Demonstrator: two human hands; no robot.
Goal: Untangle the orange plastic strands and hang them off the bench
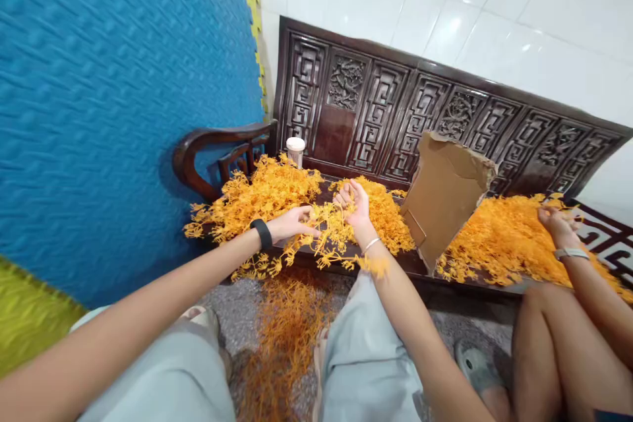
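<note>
Between my two hands hangs a loose bunch of orange plastic flower sprigs [332, 227], thin-stemmed with small flower heads. My left hand [293, 223], with a black band at the wrist, has its thumb and fingers closed around the left side of the bunch. At the bunch's upper right, my right hand [355, 203] is closed with curled fingers on some of the sprigs; exactly which pieces its fingertips grip is hard to see. Beyond my left hand lies a large orange pile [277, 188] on the dark wooden bench. A second orange pile [383, 211] lies just behind my right hand.
A torn cardboard piece [442, 194] stands upright on the bench, dividing off another orange pile [499, 237]. There a co-worker's hand [558, 224] touches the sprigs. A white lidded cup [295, 150] stands by the carved backrest [341, 135]. Orange stems [287, 336] litter the floor between my feet.
</note>
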